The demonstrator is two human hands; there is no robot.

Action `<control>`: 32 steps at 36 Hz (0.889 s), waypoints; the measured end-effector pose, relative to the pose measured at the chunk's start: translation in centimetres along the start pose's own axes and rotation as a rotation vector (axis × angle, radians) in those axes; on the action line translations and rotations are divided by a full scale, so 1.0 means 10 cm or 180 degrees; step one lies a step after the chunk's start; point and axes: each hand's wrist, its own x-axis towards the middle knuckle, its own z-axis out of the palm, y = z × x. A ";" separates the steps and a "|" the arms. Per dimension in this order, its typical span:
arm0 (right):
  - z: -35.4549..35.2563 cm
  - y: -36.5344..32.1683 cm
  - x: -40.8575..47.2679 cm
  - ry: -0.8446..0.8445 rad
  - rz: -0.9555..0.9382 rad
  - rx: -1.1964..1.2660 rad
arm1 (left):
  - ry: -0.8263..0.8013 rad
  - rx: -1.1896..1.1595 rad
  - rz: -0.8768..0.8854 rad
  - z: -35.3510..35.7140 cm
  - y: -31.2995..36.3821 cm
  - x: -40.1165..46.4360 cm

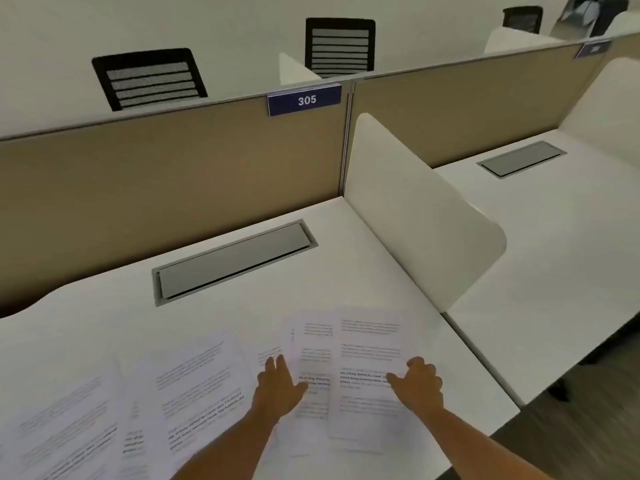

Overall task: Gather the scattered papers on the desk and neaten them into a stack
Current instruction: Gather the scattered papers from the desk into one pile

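Several printed white sheets lie spread over the near part of the white desk (346,258). The rightmost sheet (367,348) overlaps a second sheet (311,337) to its left. My right hand (420,382) rests on the right edge of the rightmost sheet, fingers curled and thumb pointing left on the paper. My left hand (278,386) lies flat, fingers apart, on the left edge of the second sheet. Further left are a middle sheet (194,379) and a far-left sheet (65,420), overlapping loosely at different angles.
A grey cable hatch (232,261) is set into the desk behind the papers. A white rounded divider (415,216) stands along the desk's right side, a tan partition (173,174) with a "305" sign (304,99) at the back. Black chairs stand beyond.
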 end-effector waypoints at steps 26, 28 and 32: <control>0.52 0.11 0.12 -0.0084 -0.0130 -0.0255 | 0.0269 -0.0603 -0.0573 0.10 0.09 0.38; 0.55 0.08 0.11 -0.0089 -0.0174 -0.0270 | 0.0247 -0.0645 -0.0555 0.10 0.09 0.39; 0.61 0.01 0.08 -0.0165 -0.0236 -0.0141 | 0.0197 -0.0881 -0.0563 0.11 0.08 0.42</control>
